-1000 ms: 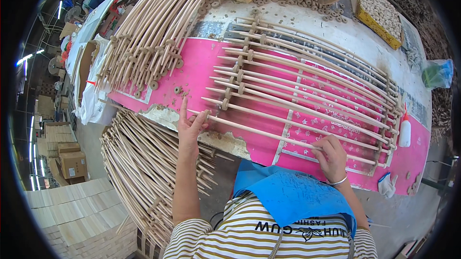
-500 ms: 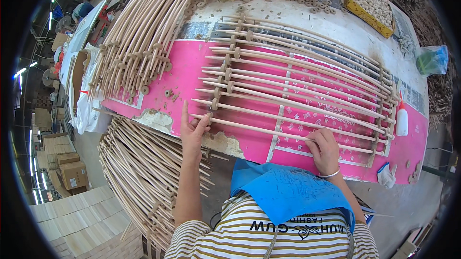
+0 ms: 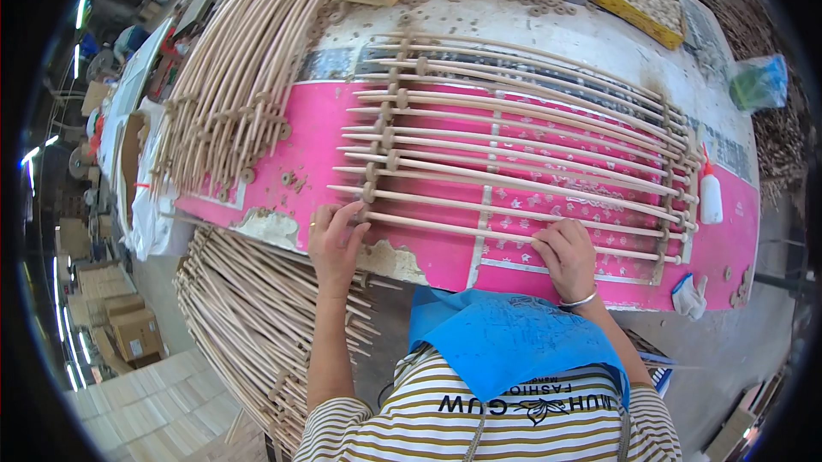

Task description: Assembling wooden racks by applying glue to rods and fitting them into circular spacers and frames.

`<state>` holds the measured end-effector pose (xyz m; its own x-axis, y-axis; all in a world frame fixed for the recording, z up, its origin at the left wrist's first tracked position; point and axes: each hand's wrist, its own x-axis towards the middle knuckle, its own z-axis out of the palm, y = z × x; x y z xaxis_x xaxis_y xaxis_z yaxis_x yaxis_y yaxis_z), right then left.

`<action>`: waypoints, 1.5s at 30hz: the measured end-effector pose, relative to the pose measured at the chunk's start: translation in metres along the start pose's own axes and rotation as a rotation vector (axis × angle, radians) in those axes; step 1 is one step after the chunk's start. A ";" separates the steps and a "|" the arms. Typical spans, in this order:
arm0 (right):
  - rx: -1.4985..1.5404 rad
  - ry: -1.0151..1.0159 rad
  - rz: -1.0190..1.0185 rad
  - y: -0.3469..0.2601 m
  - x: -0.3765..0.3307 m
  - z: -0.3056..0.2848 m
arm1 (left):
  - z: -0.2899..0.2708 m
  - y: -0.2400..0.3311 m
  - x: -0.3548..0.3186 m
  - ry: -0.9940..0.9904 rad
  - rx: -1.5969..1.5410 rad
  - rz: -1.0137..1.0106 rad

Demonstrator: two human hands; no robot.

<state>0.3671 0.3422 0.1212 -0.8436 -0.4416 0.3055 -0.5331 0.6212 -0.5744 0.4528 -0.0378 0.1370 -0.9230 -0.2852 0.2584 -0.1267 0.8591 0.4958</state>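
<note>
Workshop bench, pink mat [image 3: 308, 132] | rods [image 3: 514, 179] lie side by side in a rack for even spacing | left hand [image 3: 332, 239] rests flat, fingers apart, steadying nearest rod's end | right hand [image 3: 565, 256] pinches that rod [image 3: 479, 231] midway | glue bottle [image 3: 711, 192] nearby.

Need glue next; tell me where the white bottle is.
The white glue bottle stands at the right end of the pink table, just beyond the rod rack.
</note>
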 end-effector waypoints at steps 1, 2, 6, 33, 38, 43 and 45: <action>-0.052 0.015 -0.006 0.007 -0.004 -0.002 | 0.006 -0.001 0.005 -0.036 -0.013 0.002; -0.060 0.040 -0.020 0.008 -0.005 -0.001 | 0.011 -0.012 0.004 -0.010 -0.051 0.058; -0.016 0.063 -0.029 0.006 -0.002 0.011 | -0.003 -0.018 -0.005 0.014 -0.022 0.062; 0.088 0.183 0.012 0.021 -0.019 0.013 | 0.049 0.075 0.006 -0.208 0.109 0.402; 0.076 0.163 -0.096 0.028 -0.013 0.027 | 0.028 0.040 -0.010 -0.020 -0.110 0.219; 0.079 0.139 0.022 0.018 -0.013 -0.001 | 0.009 0.018 0.006 0.133 -0.180 -0.047; 0.094 0.099 0.036 0.013 -0.014 0.000 | -0.007 0.002 -0.003 0.134 -0.082 -0.021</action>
<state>0.3718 0.3564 0.1096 -0.8667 -0.3511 0.3543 -0.4980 0.5699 -0.6536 0.4581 -0.0382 0.1425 -0.8632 -0.3612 0.3528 -0.1099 0.8165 0.5668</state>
